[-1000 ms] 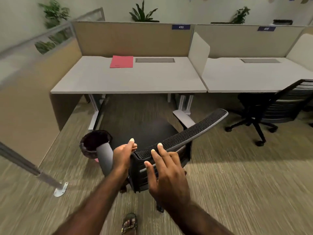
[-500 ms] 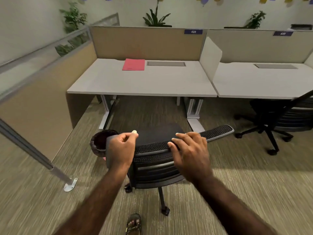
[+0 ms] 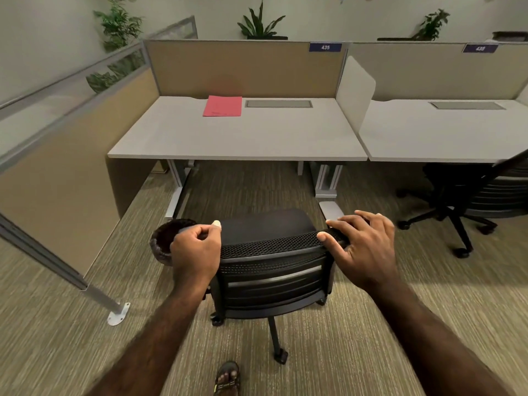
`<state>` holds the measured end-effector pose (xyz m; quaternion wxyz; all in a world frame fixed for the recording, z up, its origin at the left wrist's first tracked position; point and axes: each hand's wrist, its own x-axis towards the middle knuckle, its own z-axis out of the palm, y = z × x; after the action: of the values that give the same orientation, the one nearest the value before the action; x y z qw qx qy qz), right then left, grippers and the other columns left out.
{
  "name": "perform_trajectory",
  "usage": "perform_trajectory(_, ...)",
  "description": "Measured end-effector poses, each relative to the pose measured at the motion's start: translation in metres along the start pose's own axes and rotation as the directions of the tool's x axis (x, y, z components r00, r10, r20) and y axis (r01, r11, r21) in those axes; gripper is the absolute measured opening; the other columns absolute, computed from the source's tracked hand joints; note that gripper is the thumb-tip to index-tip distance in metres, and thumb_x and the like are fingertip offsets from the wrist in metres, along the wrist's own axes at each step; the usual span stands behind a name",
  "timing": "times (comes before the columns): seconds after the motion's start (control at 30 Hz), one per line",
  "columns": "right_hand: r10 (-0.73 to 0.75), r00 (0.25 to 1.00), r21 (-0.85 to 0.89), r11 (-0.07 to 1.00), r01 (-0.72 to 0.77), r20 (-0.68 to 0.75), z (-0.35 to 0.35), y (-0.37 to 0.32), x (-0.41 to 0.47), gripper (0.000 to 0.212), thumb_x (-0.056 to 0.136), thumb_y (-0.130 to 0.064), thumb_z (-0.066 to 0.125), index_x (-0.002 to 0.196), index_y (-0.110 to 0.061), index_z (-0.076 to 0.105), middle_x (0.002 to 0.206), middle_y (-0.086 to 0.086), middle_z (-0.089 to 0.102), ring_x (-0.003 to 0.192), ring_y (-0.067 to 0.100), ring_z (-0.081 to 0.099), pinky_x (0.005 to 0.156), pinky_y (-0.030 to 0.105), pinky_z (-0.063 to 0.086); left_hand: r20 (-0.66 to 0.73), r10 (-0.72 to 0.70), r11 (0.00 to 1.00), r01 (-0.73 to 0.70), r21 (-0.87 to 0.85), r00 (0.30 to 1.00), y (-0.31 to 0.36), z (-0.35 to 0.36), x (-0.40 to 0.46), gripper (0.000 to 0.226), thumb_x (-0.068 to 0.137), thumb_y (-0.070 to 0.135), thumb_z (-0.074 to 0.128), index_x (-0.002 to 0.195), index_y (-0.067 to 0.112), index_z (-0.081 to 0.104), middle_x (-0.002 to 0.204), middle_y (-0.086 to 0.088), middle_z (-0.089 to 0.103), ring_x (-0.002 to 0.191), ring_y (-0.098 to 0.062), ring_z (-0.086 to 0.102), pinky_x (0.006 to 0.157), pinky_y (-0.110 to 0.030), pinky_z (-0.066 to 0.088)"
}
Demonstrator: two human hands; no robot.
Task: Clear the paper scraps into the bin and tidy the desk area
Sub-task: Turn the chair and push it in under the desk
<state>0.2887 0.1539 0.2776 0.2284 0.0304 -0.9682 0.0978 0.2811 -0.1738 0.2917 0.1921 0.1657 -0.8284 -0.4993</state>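
A black mesh-backed office chair [image 3: 273, 270] stands on the carpet in front of the grey desk [image 3: 237, 138], its back towards me. My left hand [image 3: 195, 250] grips the left top corner of the chair back. My right hand [image 3: 364, 247] grips the right top corner, fingers curled over the edge. A dark round bin [image 3: 164, 238] sits on the floor left of the chair, partly hidden by my left hand. A red folder [image 3: 223, 106] lies flat at the back of the desk. No paper scraps show on the desk.
A tan partition [image 3: 57, 178] with a metal foot [image 3: 118, 315] bounds the left side. A second desk [image 3: 445, 132] and another black chair [image 3: 471, 195] stand to the right. Desk legs [image 3: 325, 181] rise under the front edge. My sandalled foot [image 3: 227, 378] is at the bottom.
The chair has turned from angled to square with the desk and moved closer to it. My right hand went from resting on the back to gripping its right corner.
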Motion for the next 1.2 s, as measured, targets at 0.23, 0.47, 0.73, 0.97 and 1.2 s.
perform_trajectory(0.23,-0.018,0.997,0.037,0.999,0.021,-0.072,0.005,-0.015,0.008,0.072,0.093,-0.088,0.036,0.117,-0.035,0.078,0.114,-0.013,0.074,0.120,0.019,0.057,0.109,0.051,0.032,-0.014,-0.029,0.999,0.029,-0.026,0.999,-0.007,-0.001,0.036,0.019,0.089,0.040,0.071,0.075,0.029,0.077,0.070,0.017,0.075,0.066,-0.007,0.072,0.064,-0.039,0.064)
perform_trajectory(0.47,-0.009,0.999,0.044,0.999,0.011,-0.053,0.018,-0.027,0.022,0.071,0.090,-0.090,0.042,0.119,-0.035,0.076,0.114,-0.013,0.074,0.117,0.018,0.056,0.109,0.052,0.034,-0.010,-0.033,0.999,0.033,0.011,0.999,-0.016,0.001,0.068,0.019,0.088,0.043,0.072,0.082,0.026,0.079,0.071,0.011,0.074,0.073,-0.012,0.073,0.070,-0.051,0.064)
perform_trajectory(0.73,0.019,1.000,0.040,0.999,-0.018,-0.019,0.035,-0.048,0.059,0.077,0.088,-0.095,0.036,0.119,-0.037,0.075,0.115,-0.013,0.074,0.116,0.018,0.056,0.111,0.050,0.033,0.012,-0.036,0.999,0.036,0.035,0.999,-0.020,0.005,0.117,0.021,0.089,0.047,0.068,0.080,0.029,0.077,0.078,0.014,0.074,0.080,-0.014,0.073,0.079,-0.054,0.062)
perform_trajectory(0.97,0.066,0.998,0.037,0.997,-0.067,0.016,0.060,-0.069,0.099,0.081,0.083,-0.099,0.035,0.115,-0.037,0.075,0.113,-0.013,0.074,0.117,0.018,0.057,0.110,0.048,0.033,0.041,-0.032,0.999,0.032,-0.009,0.999,-0.026,0.015,0.180,0.024,0.096,0.035,0.065,0.090,0.020,0.082,0.084,0.009,0.077,0.085,-0.013,0.072,0.066,-0.030,0.056)
perform_trajectory(1.2,0.101,0.995,0.025,0.995,-0.101,0.004,0.087,-0.086,0.140,0.085,0.081,-0.101,0.035,0.114,-0.034,0.076,0.112,-0.009,0.075,0.115,0.020,0.059,0.107,0.047,0.033,0.096,-0.017,0.999,0.021,-0.044,0.995,-0.036,0.027,0.244,0.032,0.098,0.040,0.060,0.087,0.020,0.082,0.085,0.009,0.080,0.088,-0.005,0.073,0.079,-0.030,0.056)
